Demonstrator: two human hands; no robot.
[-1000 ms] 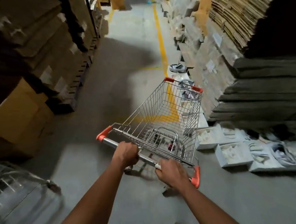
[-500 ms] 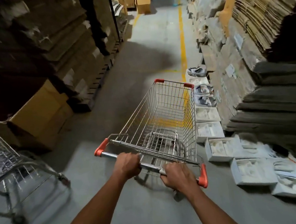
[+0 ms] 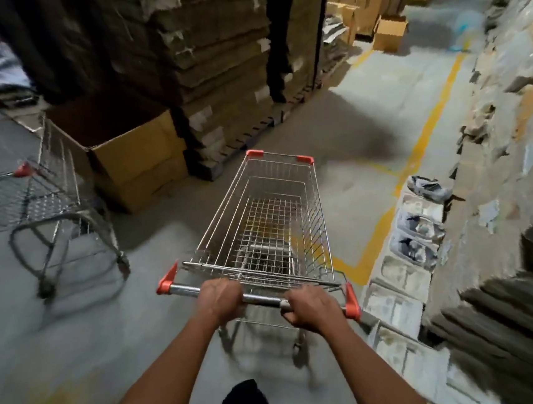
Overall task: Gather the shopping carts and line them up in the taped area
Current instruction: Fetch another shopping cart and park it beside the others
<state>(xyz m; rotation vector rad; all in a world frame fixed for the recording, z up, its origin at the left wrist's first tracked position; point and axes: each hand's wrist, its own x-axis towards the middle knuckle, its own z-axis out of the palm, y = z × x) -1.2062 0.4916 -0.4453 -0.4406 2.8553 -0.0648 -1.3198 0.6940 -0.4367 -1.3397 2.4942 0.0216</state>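
An empty wire shopping cart (image 3: 273, 214) with orange corner caps stands straight ahead of me on the grey floor. My left hand (image 3: 220, 299) grips its metal handle bar (image 3: 261, 297) left of centre. My right hand (image 3: 311, 308) grips the same bar near the right orange end cap. A second wire cart (image 3: 47, 203) stands at the left, blurred, with its basket facing away. Yellow tape lines (image 3: 416, 151) run along the floor to the right of my cart and turn a corner (image 3: 352, 266) near its right side.
An open cardboard box (image 3: 130, 156) sits ahead left, between the two carts. Tall stacks of flattened cardboard (image 3: 219, 59) rise behind it. Open white shoe boxes (image 3: 415, 236) line the floor on the right, against more stacked cardboard (image 3: 500, 179). The aisle runs on to the upper right.
The cart and my view have swung left; it now points toward the cardboard stacks. The second cart on the left has come further into view. Both hands stay on the handle.
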